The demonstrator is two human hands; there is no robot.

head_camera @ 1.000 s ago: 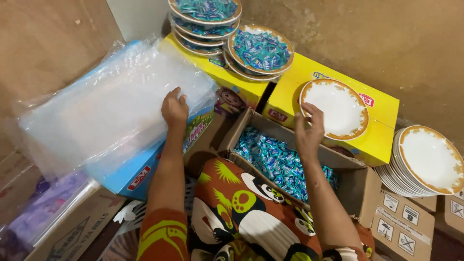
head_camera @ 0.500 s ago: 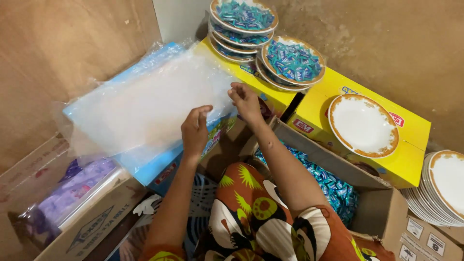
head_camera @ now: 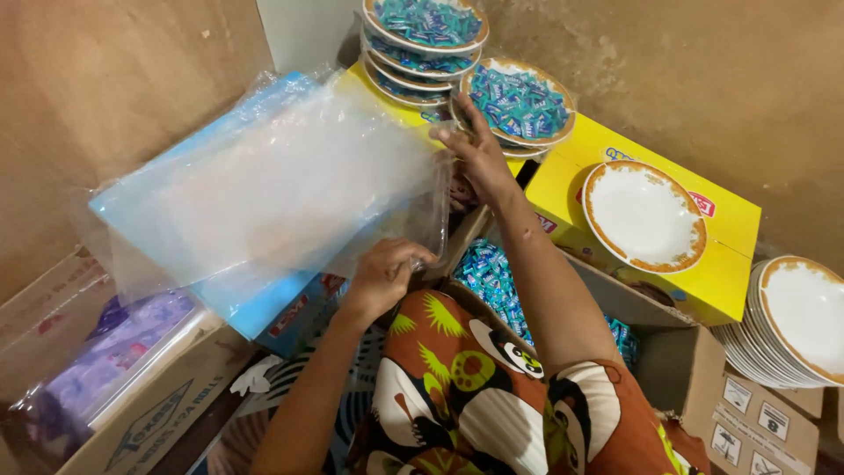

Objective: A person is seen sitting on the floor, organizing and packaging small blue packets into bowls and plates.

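A stack of clear plastic bags (head_camera: 290,189) lies tilted on a blue box, lifted at its near edge so one sheet can be parted. The left hand (head_camera: 385,274) pinches the lower corner; the right hand (head_camera: 479,149), fingers spread, grips the upper corner. Just beyond the right hand stand plates of blue sweets (head_camera: 519,104); to its right, an empty plate (head_camera: 644,215).

Clear plastic bags (head_camera: 281,189) stacked on blue box (head_camera: 251,303), left. Yellow box (head_camera: 651,264) right, red label. Brown cartons: lower left (head_camera: 132,422), lower right (head_camera: 747,413) with white stickers. Purple packs (head_camera: 114,352) in plastic, lower left.
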